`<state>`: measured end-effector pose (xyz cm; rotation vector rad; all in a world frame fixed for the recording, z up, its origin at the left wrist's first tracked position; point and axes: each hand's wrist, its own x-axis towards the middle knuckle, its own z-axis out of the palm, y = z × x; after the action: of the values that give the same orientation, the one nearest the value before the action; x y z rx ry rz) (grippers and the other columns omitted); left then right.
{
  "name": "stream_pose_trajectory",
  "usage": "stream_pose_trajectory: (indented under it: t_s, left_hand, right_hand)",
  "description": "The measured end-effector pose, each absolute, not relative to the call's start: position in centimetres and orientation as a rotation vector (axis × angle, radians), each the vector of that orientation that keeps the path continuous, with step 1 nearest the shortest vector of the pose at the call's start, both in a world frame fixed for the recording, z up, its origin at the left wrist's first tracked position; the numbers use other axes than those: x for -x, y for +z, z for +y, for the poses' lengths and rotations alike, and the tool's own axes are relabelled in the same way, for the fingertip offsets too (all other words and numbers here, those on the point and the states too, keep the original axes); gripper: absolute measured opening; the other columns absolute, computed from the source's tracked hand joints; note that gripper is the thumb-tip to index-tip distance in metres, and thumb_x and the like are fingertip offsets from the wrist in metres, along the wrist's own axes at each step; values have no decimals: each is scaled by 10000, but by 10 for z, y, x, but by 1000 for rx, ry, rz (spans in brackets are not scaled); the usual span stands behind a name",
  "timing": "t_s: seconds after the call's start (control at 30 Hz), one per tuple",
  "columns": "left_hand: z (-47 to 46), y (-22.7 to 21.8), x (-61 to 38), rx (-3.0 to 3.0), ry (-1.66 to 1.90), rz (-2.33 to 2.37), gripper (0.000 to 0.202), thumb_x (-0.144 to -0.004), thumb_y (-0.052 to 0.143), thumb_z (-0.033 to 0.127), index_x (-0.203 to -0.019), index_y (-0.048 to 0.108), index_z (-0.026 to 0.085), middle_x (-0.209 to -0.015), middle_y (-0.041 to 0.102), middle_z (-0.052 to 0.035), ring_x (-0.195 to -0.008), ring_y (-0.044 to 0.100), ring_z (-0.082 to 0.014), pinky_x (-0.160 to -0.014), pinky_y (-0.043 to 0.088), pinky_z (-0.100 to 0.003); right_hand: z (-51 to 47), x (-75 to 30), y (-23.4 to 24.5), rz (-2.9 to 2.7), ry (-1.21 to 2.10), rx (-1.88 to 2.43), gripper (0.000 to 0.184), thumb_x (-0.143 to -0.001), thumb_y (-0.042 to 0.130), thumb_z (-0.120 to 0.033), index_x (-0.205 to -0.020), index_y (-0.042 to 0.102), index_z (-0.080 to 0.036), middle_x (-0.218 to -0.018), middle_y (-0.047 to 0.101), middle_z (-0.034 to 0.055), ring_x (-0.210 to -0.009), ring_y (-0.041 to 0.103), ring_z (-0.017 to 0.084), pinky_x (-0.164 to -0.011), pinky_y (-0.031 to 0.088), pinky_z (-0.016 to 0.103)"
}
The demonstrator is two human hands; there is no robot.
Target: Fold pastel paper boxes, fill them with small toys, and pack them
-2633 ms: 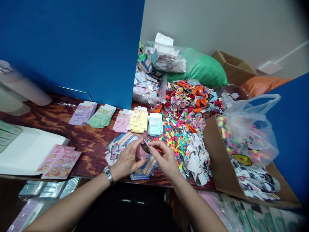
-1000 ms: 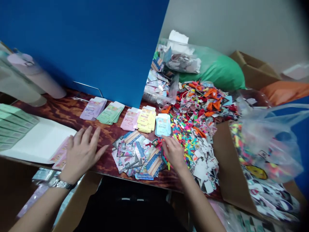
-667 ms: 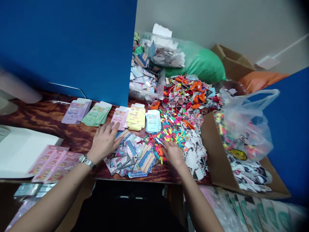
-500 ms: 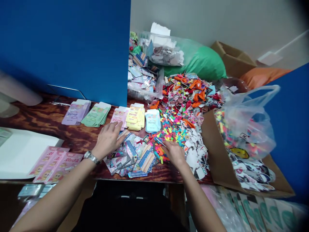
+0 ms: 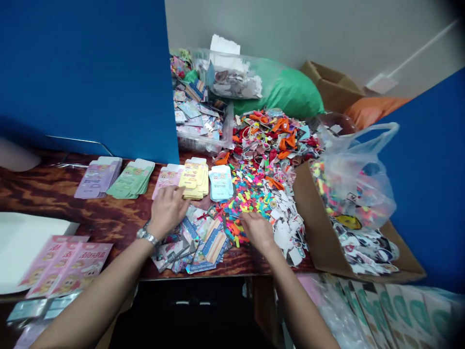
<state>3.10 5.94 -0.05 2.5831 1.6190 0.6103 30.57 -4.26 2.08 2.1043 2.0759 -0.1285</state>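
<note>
Left hand moved nearer the yellow stack, fingers curled, grip unclear; right hand, below-right of it, pinches a pale sliver, presumably for fine control.

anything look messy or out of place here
The printed cards near the front of the table lie crisscrossed at mixed angles, unlike the neater light-blue stack behind. An orange piece also sits among the smaller neon bits.
</note>
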Motion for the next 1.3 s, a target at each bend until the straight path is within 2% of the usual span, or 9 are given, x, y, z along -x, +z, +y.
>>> stream_pose_trajectory:
  t_s: [0.17,0.43,0.6,0.7,0.8,0.87,1.03,1.2,1.3]
  left_hand:
    - [97,-2,-5,-2500,363,1924,613,-897,450,460,-1344,456,41,-1248,541,-240,-1114,501,-369,-904,415,-463]
    - [115,-6,-21,-2392,115,2000,900,-839,407,698,-1388,354,-12,-1341,463,-317,-1118,517,-426,-829,437,-439]
    - [120,-4,-14,-2383,-29,1915,929,-777,517,701,-1390,362,21,-1346,469,-281,-1154,511,-402,-855,436,-398]
    - [123,-3,-11,-2385,-57,1885,936,-745,565,686,-1389,372,34,-1314,497,-258,-1132,532,-391,-859,438,-393]
    - [124,-3,-10,-2388,-64,1876,948,-744,570,668,-1404,345,27,-1314,498,-257,-1127,538,-389,-889,430,-402]
    - [124,-2,-8,-2396,-56,1869,932,-751,584,625,-1408,333,13,-1309,509,-255,-1149,528,-383,-939,408,-406]
    - [118,-2,-2,-2386,-5,1902,925,-758,622,484,-1446,250,-10,-1356,475,-272,-1241,457,-386,-1033,334,-428]
    - [112,-3,-14,-2289,38,1984,1057,-728,596,667,-1466,221,9,-1412,403,-289,-1205,458,-423,-933,409,-445]
    - [116,-3,-22,-2253,32,1991,1077,-700,641,661,-1468,224,32,-1382,440,-274,-1187,471,-398,-888,436,-412]
  right_hand:
    - [-44,-300,21,2286,-119,-2232,255,-953,525,-331,-1163,650,-256,-915,748,47,-803,692,177,-670,456,229]
    - [-35,-263,11,2462,70,-2050,341,-955,516,-406,-1224,640,-238,-891,711,76,-849,665,215,-705,473,271]
    - [-34,-261,13,2514,0,-2014,322,-954,521,-372,-1225,632,-238,-940,710,75,-878,654,221,-726,488,287]
    - [-6,-241,13,2647,3,-1967,355,-971,483,-387,-1275,596,-243,-1069,702,85,-958,636,217,-831,493,306]
    - [42,-212,8,2794,27,-1814,491,-968,461,-454,-1402,475,-223,-1416,515,120,-1275,475,274,-1041,400,414]
    - [70,-198,1,2736,3,-1759,584,-939,500,-500,-1433,427,-197,-1510,391,144,-1387,333,325,-1096,313,526]
    - [82,-198,-15,2613,-55,-1721,619,-944,440,-552,-1394,462,-128,-1460,436,213,-1353,365,363,-1079,252,628]
    - [69,-205,-17,2594,3,-1715,594,-958,406,-543,-1392,462,-141,-1457,445,202,-1339,382,346,-1080,248,614]
    - [69,-202,-17,2565,12,-1711,563,-972,392,-517,-1393,466,-151,-1459,445,199,-1348,371,343,-1082,243,603]
